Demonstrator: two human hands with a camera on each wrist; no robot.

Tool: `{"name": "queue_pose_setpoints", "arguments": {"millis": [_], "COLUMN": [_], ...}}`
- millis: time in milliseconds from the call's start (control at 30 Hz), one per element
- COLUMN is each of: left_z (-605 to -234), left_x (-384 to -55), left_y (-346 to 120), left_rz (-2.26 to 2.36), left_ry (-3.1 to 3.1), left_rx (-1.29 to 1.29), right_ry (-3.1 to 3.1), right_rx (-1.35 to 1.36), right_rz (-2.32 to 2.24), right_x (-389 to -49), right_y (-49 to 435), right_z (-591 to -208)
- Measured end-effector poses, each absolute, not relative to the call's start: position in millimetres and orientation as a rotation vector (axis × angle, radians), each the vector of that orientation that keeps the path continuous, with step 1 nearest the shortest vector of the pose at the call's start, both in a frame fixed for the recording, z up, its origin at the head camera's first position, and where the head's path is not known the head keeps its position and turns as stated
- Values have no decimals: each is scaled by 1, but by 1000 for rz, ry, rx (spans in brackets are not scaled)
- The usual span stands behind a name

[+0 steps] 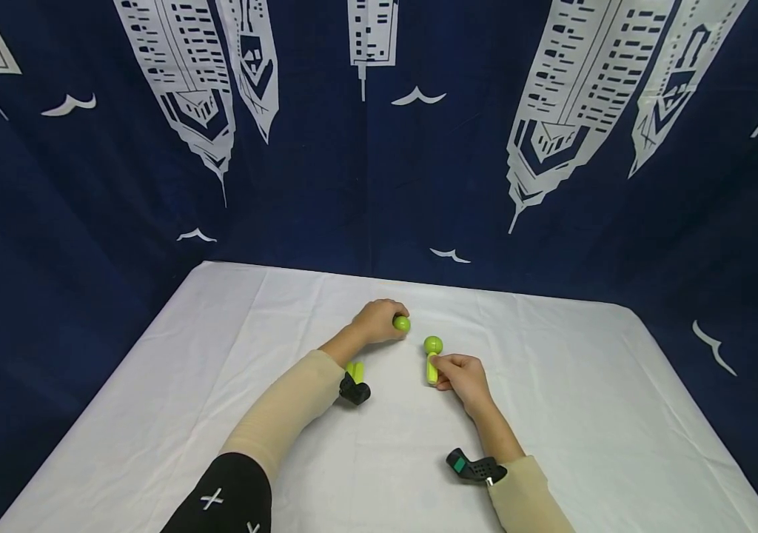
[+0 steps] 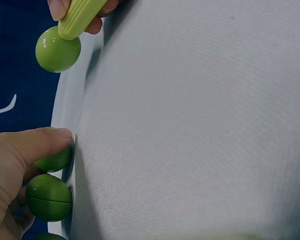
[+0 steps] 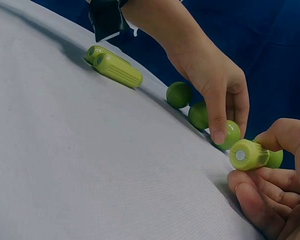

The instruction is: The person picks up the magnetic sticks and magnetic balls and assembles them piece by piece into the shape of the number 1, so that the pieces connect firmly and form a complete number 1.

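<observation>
My right hand (image 1: 462, 377) pinches a yellow-green ribbed rod (image 1: 431, 370) between thumb and fingers. A shiny green ball (image 1: 433, 345) sits at the rod's far end. In the right wrist view the rod's near end shows a round silver disc. Further back and to the left, my left hand (image 1: 375, 322) grips another green ball (image 3: 231, 134), its thumb lying over it. Two more green balls, one at the middle (image 3: 198, 116) and one at the end (image 3: 179, 95), line up beside that hand; in the head view the hand hides them.
Two yellow-green rods (image 3: 117, 70) lie side by side on the white cloth, partly behind the left wrist's black camera strap (image 1: 355, 390) in the head view. The white-covered table (image 1: 585, 400) ends at a dark blue curtain (image 1: 366, 170) printed with white buildings.
</observation>
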State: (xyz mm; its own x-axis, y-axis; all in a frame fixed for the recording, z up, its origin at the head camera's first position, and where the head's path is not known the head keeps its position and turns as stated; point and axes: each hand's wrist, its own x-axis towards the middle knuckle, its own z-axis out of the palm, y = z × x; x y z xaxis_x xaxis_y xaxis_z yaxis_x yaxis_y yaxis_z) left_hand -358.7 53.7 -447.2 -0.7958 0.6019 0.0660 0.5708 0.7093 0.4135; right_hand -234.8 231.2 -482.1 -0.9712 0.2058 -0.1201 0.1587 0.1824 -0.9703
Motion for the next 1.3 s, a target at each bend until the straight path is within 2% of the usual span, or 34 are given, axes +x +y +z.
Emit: {"name": "queue_pose_setpoints", "arguments": {"millis": [333,1300], "left_z": [-445,-440], "left_x": [-356,-320], "left_y": [56,39], "left_rz": [776,931], "left_ry": [2802,2792], "left_rx": [1011,1088], "right_ry": [-2376,-2388], "right_rx": [-365,-384], "right_rz": [1945,1910], "right_x": [-234,-234], "right_y": [232,230], "right_z": [-482,-483]}}
